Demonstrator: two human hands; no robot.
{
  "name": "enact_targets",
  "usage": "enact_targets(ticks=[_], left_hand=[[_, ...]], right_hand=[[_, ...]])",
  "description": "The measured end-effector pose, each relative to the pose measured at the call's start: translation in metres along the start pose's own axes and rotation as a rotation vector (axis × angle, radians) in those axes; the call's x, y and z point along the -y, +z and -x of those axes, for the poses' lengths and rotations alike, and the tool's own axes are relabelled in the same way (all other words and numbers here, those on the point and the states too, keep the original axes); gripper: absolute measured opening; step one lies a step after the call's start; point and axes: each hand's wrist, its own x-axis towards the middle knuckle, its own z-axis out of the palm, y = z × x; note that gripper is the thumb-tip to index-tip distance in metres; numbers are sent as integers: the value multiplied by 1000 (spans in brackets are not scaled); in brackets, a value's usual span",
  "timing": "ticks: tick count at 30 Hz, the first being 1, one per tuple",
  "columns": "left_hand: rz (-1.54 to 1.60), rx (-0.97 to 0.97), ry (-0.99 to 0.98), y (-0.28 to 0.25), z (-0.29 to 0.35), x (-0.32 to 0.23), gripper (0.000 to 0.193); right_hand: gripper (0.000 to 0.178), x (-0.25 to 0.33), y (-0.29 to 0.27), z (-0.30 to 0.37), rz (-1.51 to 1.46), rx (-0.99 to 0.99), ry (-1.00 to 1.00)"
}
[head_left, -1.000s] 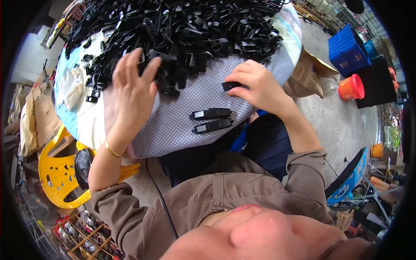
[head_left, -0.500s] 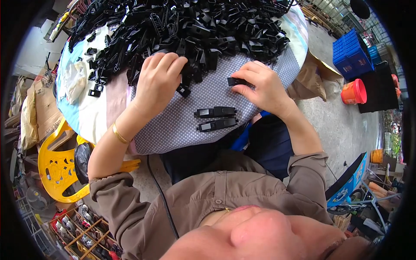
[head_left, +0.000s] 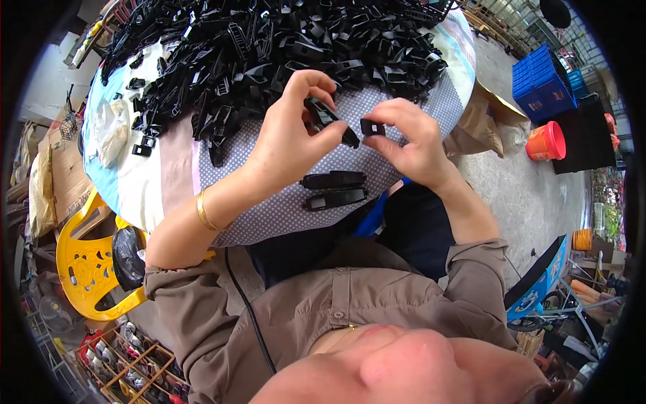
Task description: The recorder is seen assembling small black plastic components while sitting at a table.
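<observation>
My left hand [head_left: 296,128] pinches a long black plastic part [head_left: 328,118] between thumb and fingers, its tip slanting down to the right. Close beside that tip, my right hand [head_left: 410,138] grips a small black plastic piece [head_left: 371,128] by its edges; a narrow gap separates the two pieces. Below the hands, two long black plastic parts [head_left: 335,199] lie side by side on the dotted tablecloth [head_left: 256,219]. A big heap of loose black plastic parts [head_left: 269,50] covers the far side of the table.
A crumpled clear plastic bag [head_left: 113,131] lies at the table's left. Left of me stands a yellow plastic chair [head_left: 84,266] with a black bag on it. To the right are a brown paper sack [head_left: 481,124], a red bucket [head_left: 546,141] and a blue crate [head_left: 542,84].
My left hand has come away from the heap with a long black part and moved right, toward my right hand. The right hand still holds its small piece, now turned slightly.
</observation>
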Motion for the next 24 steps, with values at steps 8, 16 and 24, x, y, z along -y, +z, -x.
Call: enact_targets(ticks=[8,16,24], left_hand=[[412,146,-289,5,5,10,34],[-364,193,220,2,22,11,27],[-474,133,237,0,16,15,21]], right_hand=[[36,6,10,7,-128,38,5],[28,16,-2,9,-195,125,136],[27,7,-14,3,120,189,57]])
